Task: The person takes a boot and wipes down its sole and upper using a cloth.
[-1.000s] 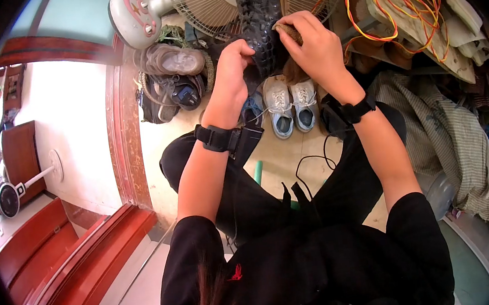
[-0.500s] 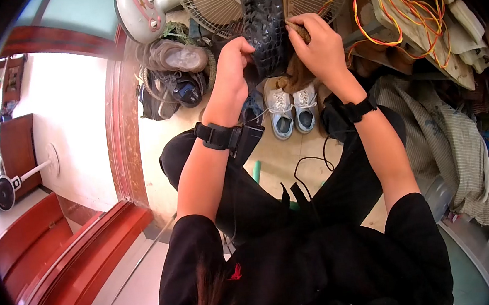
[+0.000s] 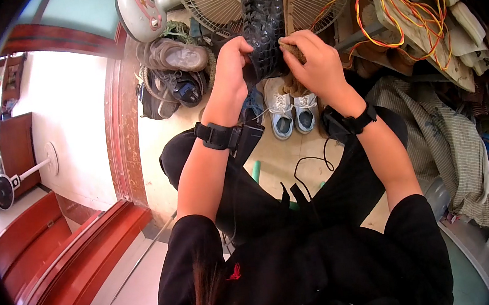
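Note:
A black woven leather shoe (image 3: 264, 18) is held up in front of me, its tan sole edge facing right. My left hand (image 3: 232, 64) is closed around its lower left side, the fingertips partly hidden behind it. On the other side, my right hand (image 3: 317, 62) pinches a bunched brown cloth (image 3: 293, 52) against or very near the sole edge. Part of the cloth hangs below the fingers. Under the shoe, a pair of pale blue and white lace-up sneakers (image 3: 281, 113) stands on the floor.
Behind the shoe lies a fan (image 3: 212, 5) with a white base. Several worn shoes (image 3: 185, 87) are heaped at left. Red-yellow wire (image 3: 388, 27) tangles over stacked items at right, above a striped cloth (image 3: 450, 144). A thin black cable (image 3: 299, 173) runs between my knees.
My right hand has moved down along the sole edge, closer to me, with the cloth in it. My left hand and the shoe stay nearly in place.

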Demonstrator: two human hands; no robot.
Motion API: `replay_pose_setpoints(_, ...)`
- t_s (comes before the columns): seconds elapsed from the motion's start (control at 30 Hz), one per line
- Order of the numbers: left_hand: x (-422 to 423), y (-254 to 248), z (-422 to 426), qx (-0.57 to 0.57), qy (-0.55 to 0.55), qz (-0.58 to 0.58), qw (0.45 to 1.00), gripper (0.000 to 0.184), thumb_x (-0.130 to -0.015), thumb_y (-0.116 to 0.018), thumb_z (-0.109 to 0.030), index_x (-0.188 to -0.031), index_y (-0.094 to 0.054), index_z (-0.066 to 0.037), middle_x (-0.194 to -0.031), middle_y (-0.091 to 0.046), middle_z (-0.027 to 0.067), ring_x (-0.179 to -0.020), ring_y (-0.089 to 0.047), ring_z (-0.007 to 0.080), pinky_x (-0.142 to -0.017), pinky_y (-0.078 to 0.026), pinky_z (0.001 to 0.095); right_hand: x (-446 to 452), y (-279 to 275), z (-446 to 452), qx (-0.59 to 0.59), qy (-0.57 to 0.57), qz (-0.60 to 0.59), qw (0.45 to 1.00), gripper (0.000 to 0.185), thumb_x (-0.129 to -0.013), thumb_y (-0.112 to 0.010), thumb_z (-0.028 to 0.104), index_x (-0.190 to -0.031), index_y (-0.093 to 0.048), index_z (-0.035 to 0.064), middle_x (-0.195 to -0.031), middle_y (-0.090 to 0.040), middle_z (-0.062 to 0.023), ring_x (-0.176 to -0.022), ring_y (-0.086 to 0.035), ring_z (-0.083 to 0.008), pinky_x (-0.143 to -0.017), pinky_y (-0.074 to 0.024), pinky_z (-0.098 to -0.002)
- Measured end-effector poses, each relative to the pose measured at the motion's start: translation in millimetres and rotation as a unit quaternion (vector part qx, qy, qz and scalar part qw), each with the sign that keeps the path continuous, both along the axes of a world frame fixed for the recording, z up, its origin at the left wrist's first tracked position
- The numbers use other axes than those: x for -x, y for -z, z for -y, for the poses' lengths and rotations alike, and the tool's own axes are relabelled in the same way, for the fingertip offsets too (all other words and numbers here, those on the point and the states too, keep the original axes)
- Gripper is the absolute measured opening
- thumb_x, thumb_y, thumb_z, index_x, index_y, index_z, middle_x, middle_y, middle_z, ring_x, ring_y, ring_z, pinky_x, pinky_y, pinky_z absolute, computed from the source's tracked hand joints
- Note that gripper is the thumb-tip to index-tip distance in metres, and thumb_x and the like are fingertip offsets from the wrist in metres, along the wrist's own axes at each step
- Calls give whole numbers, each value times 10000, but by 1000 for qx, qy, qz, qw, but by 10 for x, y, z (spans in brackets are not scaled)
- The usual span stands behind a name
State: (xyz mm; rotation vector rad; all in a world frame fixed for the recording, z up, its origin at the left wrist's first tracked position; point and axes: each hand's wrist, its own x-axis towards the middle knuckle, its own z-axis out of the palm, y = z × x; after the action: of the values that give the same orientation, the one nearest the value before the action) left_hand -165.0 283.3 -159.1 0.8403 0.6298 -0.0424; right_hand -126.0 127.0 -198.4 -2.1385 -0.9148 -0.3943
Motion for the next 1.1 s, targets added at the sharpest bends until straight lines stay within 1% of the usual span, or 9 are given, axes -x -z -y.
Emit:
replay_pose_setpoints(0.1,-13,54,-5,-19,-10,-12,1000,242,-713,-545,-108,-559,-371,-176,-548,-367,-80,-505,-321,75,-536,-288,245,77,-30,-33,1,-29,11,1000,198,-773,-676,80,-963,-634,47,-920,-628,-79,-768,-643,-278,-641,-530,-336)
replay_pose_setpoints(0.17,21,36,-11,-46,-4,9,999,251,-711,-553,-108,-558,-367,-179,-539,-347,-84,-500,-307,69,-512,-248,248,112,-17,-47,5,-27,11,1000,205,-762,-680,75,-961,-634,49,-921,-627,-78,-762,-642,-277,-644,-531,-338)
replay_pose_setpoints(0.27,38,-45,12,-23,3,-3,1000,268,-716,-562,-105,-556,-363,-185,-534,-320,-88,-497,-285,64,-500,-209,251,132,-17,-55,-1,-42,14,999,203,-758,-681,83,-953,-633,52,-927,-627,-70,-744,-639,-272,-628,-528,-337)
replay_pose_setpoints(0.37,1,-26,35,-5,-8,-26,1000,280,-728,-565,-99,-554,-365,-190,-534,-315,-85,-497,-281,65,-500,-200,247,197,-36,-76,9,-62,11,998,192,-757,-683,97,-939,-634,62,-902,-616,-59,-714,-632,-258,-598,-520,-329)
replay_pose_setpoints(0.47,6,15,28,-33,-3,-19,999,277,-740,-565,-97,-560,-376,-189,-534,-319,-80,-498,-287,68,-499,-204,247,296,-16,-126,28,-95,39,994,163,-763,-684,120,-907,-630,67,-830,-575,-42,-673,-618,-228,-557,-507,-314)
replay_pose_setpoints(0.67,-1,17,41,-16,-11,-20,1000,268,-750,-565,-103,-568,-385,-182,-540,-334,-75,-500,-301,68,-504,-230,249,293,-67,-103,37,-111,33,993,168,-749,-687,122,-894,-622,68,-830,-572,-34,-685,-620,-212,-543,-502,-310)
replay_pose_setpoints(0.7,5,13,40,-17,-10,-21,1000,268,-750,-565,-103,-568,-385,-182,-540,-334,-75,-500,-301,68,-504,-230,249,289,-75,-94,37,-111,33,993,168,-749,-687,122,-894,-622,68,-830,-572,-34,-685,-620,-212,-543,-502,-310)
replay_pose_setpoints(0.77,22,-9,28,-11,10,1,1000,258,-752,-562,-100,-570,-396,-176,-546,-348,-68,-518,-324,69,-521,-251,251,281,-89,-82,44,-114,35,992,247,-697,-738,79,-920,-635,54,-861,-606,-44,-653,-627,-230,-551,-509,-310)
replay_pose_setpoints(1.1,8,-57,75,8,5,-18,1000,243,-758,-560,-85,-572,-426,-164,-546,-381,-57,-518,-348,77,-523,-269,244,176,-156,-10,93,-111,28,989,217,-688,-739,114,-854,-605,75,-812,-595,-47,-656,-624,-238,-548,-501,-324)
